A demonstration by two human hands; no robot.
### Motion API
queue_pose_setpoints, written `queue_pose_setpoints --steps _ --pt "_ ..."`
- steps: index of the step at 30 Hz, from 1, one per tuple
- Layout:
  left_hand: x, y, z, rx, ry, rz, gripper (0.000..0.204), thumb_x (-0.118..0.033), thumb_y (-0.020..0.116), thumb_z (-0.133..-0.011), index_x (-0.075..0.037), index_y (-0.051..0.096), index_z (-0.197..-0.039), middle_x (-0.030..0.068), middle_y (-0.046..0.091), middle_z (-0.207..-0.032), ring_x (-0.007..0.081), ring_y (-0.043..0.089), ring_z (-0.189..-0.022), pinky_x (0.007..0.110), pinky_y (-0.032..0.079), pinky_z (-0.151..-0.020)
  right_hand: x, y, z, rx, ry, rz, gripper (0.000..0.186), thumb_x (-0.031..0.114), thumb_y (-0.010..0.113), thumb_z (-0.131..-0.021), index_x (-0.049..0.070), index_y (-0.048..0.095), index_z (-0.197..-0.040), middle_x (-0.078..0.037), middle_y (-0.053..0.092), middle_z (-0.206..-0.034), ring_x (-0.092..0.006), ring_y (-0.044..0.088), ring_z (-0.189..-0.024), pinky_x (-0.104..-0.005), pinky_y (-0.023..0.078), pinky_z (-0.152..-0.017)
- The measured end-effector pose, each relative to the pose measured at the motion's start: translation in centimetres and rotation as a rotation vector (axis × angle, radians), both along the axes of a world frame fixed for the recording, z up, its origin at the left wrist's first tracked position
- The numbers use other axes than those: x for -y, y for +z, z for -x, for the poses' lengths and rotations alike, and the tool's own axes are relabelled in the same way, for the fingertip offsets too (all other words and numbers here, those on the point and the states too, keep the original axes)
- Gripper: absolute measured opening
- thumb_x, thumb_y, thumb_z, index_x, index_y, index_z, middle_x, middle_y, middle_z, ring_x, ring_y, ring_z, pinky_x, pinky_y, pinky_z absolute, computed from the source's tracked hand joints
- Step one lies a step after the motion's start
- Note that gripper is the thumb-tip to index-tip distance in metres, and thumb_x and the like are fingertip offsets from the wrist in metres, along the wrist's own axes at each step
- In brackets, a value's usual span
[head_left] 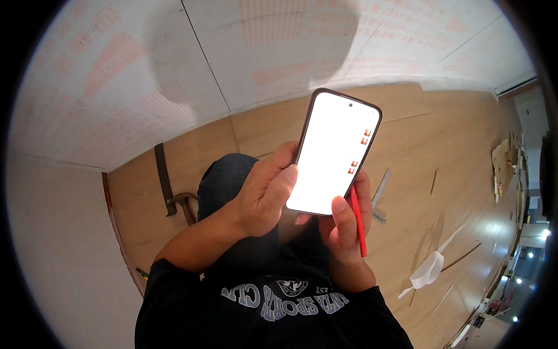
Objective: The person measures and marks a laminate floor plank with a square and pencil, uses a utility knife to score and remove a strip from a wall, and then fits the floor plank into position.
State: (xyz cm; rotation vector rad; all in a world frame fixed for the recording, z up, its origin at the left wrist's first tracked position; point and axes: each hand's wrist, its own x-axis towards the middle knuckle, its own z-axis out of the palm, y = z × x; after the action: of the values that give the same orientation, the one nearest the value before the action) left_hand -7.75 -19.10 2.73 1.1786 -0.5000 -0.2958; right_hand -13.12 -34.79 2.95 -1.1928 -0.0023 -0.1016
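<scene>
A phone [325,157] with a bright white screen and a dark edge is tilted up in the middle of the head view. My left hand [267,192] is closed round its left side, thumb along the edge. My right hand [343,227] holds its lower right, thumb at the screen's bottom, with a slim red pen or marker [357,227] held upright beside the phone. Below them are my jeans-clad knee [224,174] and black shirt.
A printed board wall [104,70] rises ahead, a plain wall [58,227] left. On the wooden floor [424,151] lie a hammer [183,200], a dark flat bar [163,180], a metal strip [381,189], white coiled tape [427,270] and scraps [500,166] at right.
</scene>
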Motion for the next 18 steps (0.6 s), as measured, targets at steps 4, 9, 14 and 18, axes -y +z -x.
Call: queue_pose_setpoints --steps 4,9,14,18 --pt "0.2 0.1 0.0 -0.013 0.029 -0.029 0.044 -0.018 0.031 -0.108 0.006 0.048 -0.141 0.0082 0.066 -0.097 0.0099 0.060 -0.076 0.025 0.051 -0.071 0.0 -0.3 0.0 0.025 -0.006 -0.005 0.064 0.031 0.058 -0.095 -0.007 0.035 -0.141 -0.024 0.064 -0.115 -0.0250 0.068 -0.074 -0.0331 0.059 -0.066" --pt "-0.4 -0.2 0.1 -0.014 0.045 -0.109 0.046 -0.024 0.032 -0.111 0.006 0.054 -0.138 0.0075 0.068 -0.098 0.0103 0.062 -0.082 0.026 0.050 -0.075 0.5 -0.3 0.2 0.032 0.020 -0.013 0.061 0.031 0.057 -0.095 -0.006 0.038 -0.139 -0.023 0.065 -0.111 -0.0242 0.068 -0.072 -0.0323 0.058 -0.065" --pt "-0.5 0.8 0.3 0.015 0.044 -0.171 0.045 -0.025 0.033 -0.111 0.005 0.056 -0.137 0.0076 0.069 -0.101 0.0121 0.063 -0.087 0.028 0.051 -0.078 0.8 -0.7 0.6 -0.003 0.004 -0.035 0.059 0.033 0.057 -0.096 -0.006 0.040 -0.137 -0.022 0.065 -0.109 -0.0237 0.067 -0.070 -0.0319 0.057 -0.063" --pt "-0.3 0.9 0.2 -0.014 -0.027 -0.121 0.044 -0.021 0.034 -0.110 0.006 0.053 -0.139 0.0089 0.068 -0.104 0.0126 0.063 -0.089 0.029 0.052 -0.081 1.0 -0.5 0.6 -0.006 -0.005 -0.037 0.058 0.033 0.057 -0.097 -0.006 0.040 -0.136 -0.022 0.066 -0.108 -0.0235 0.067 -0.069 -0.0317 0.057 -0.061"
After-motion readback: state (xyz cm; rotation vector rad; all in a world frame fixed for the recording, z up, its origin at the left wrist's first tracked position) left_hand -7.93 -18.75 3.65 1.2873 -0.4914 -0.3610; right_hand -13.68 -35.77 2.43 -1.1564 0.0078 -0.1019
